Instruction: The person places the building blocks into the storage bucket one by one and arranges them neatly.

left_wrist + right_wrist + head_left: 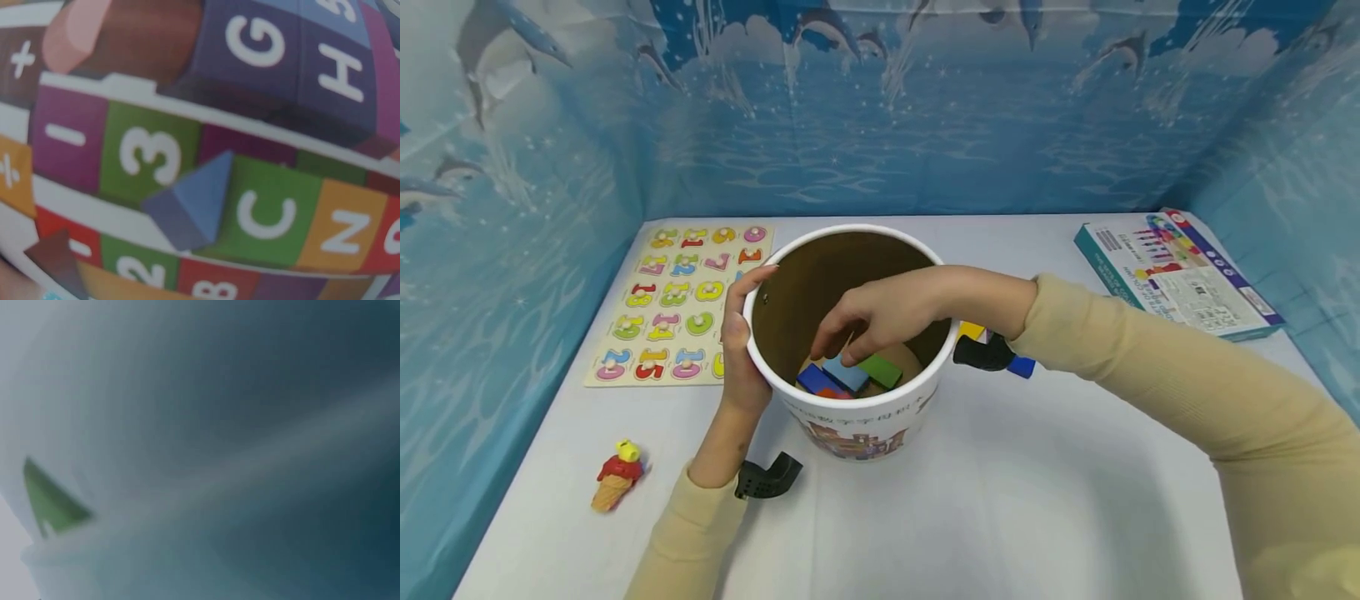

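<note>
A white bucket with a printed side stands on the table, its mouth tipped toward me. My left hand grips its left rim, thumb outside and fingers at the edge. Through the opening, my right hand reaches inside with fingers bent downward and thumb apart from them. Below the fingertips lie a light blue block, a dark blue block, a green block and some red pieces. Printed letters and digits on the bucket wall fill the left wrist view. The right wrist view is blurred.
A number puzzle board lies behind left, partly covered by the bucket. An ice cream cone toy is at the front left. Yellow and blue pieces show right of the bucket. A flat box lies at the back right.
</note>
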`<control>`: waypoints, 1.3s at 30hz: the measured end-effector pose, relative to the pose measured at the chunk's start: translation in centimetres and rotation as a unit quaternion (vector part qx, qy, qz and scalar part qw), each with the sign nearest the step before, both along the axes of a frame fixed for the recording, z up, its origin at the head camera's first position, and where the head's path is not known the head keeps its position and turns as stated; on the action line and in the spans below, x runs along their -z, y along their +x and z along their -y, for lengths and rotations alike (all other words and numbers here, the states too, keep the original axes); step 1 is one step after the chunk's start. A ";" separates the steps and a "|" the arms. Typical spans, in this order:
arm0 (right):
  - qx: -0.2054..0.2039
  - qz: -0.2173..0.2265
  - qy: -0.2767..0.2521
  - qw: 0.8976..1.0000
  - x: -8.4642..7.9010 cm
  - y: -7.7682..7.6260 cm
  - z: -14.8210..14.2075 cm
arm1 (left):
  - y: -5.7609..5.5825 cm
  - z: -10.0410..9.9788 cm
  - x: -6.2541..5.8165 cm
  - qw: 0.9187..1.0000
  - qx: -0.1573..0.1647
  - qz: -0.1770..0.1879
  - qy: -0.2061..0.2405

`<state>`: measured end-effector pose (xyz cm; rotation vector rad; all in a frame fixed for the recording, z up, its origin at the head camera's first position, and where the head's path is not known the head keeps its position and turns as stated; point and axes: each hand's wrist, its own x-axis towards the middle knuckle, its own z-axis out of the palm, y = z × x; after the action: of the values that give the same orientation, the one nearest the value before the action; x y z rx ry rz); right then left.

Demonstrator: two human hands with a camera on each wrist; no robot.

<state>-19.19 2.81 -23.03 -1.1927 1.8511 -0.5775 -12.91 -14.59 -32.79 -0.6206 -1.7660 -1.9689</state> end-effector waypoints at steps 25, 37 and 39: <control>0.512 -0.055 -0.231 0.825 9.5 1.8 -17.7 | -0.1 0.3 -0.2 1.000 0.015 -0.006 -0.001; 0.611 -0.075 -0.101 0.782 17.0 4.1 -22.7 | -2.2 1.5 2.9 0.998 0.056 -0.012 0.028; 0.600 -0.086 -0.086 0.790 16.8 4.1 -22.3 | -2.0 1.3 2.6 0.998 0.059 -0.010 0.034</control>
<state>-15.08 25.10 -39.87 0.0334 2.6348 -1.3585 -14.90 -15.91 -35.34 -0.7350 -1.6771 -2.0851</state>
